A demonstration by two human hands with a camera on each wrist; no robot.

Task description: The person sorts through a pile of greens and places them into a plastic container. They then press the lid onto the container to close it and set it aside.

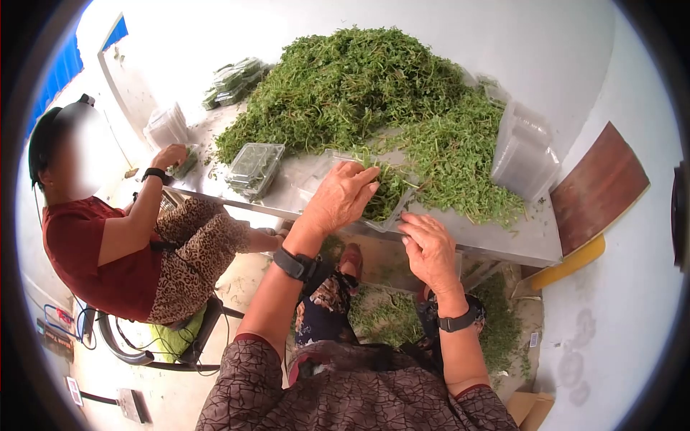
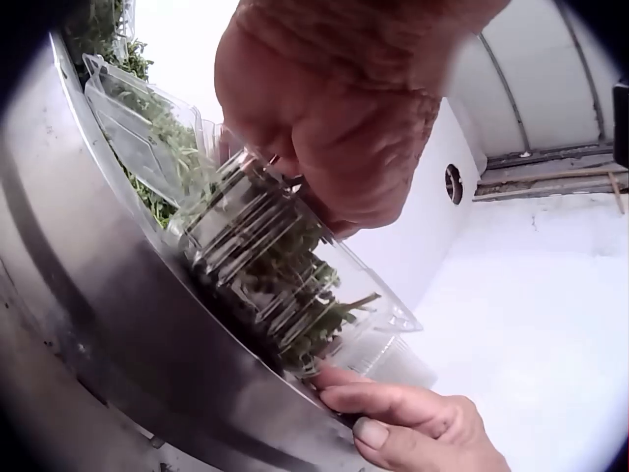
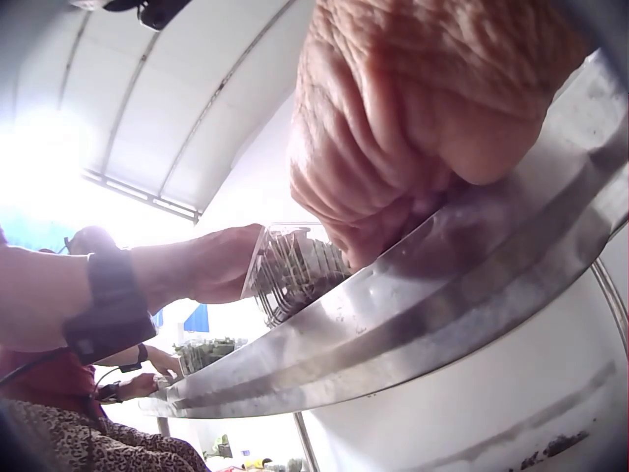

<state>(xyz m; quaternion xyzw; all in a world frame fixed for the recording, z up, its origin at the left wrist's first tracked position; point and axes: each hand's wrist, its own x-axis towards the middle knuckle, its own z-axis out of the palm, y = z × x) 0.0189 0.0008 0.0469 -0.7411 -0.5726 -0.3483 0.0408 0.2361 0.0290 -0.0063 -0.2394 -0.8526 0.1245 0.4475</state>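
Note:
A clear plastic container (image 2: 265, 265) filled with leafy green stems (image 1: 388, 188) sits at the front edge of the metal table. My left hand (image 1: 339, 195) is at its left side, thumb and forefinger reaching over the greens; in the left wrist view its fingertips are hidden behind the palm and the container's rim. At the container's right front corner is my right hand (image 1: 431, 251). In the left wrist view its fingers (image 2: 393, 398) lie loosely extended against that corner, with the thumb apart from them.
A large heap of greens (image 1: 359, 86) covers the table's back. Stacked clear containers (image 1: 525, 154) stand at the right; a closed filled one (image 1: 256, 169) lies at the left. Another person (image 1: 108, 237) sits at the left, a hand at the table (image 1: 553, 237). Loose greens litter the floor.

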